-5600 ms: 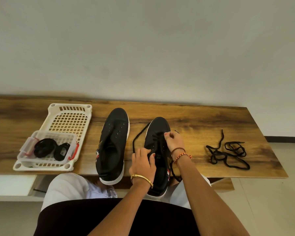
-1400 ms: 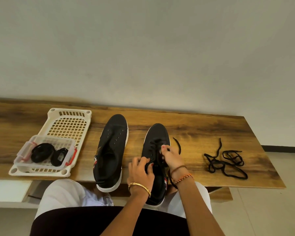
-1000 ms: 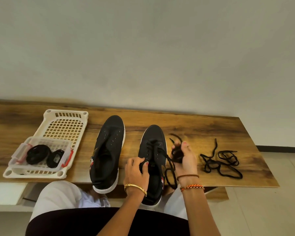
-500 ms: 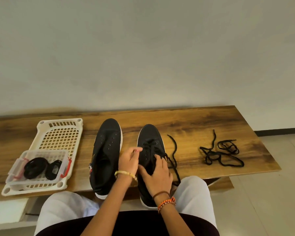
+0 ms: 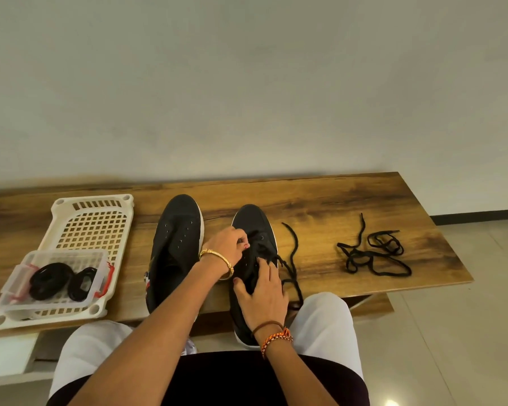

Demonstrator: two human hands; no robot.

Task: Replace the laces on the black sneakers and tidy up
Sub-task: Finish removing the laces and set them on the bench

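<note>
Plain pale wall fills the upper view above the long wooden bench [image 5: 349, 200] we sit at, our white-trousered knees tucked against its near edge.

Our left hand [image 5: 228, 241], a gold bangle on its wrist, reaches forward with the forearm crossing over the heel of the left sneaker [image 5: 176, 247]; its fingers are curled and pinch the lace [image 5: 292, 259] at the eyelets of the right sneaker [image 5: 252, 230]. Our right hand [image 5: 264, 291], with threaded bands at the wrist, lies palm down on the near half of that same shoe, fingers spread forward and nearly straight, pressing on the upper, thumb out to the left; whether a fingertip also hooks the lace we cannot tell.

Both sneakers lie side by side with their long axes running away from us, toes toward the wall and heels overhanging the bench's near edge. The left one shows bare eyelets. From the right one, the lace's loose end trails off its right side onto the wood, one strand running forward and another looping down toward our right knee.

Well to the right lies a tangle of old laces [image 5: 373, 253]. On the left, a white slotted basket [image 5: 94, 218] carries a clear box [image 5: 21, 273] holding coiled black laces [image 5: 50, 279].
</note>
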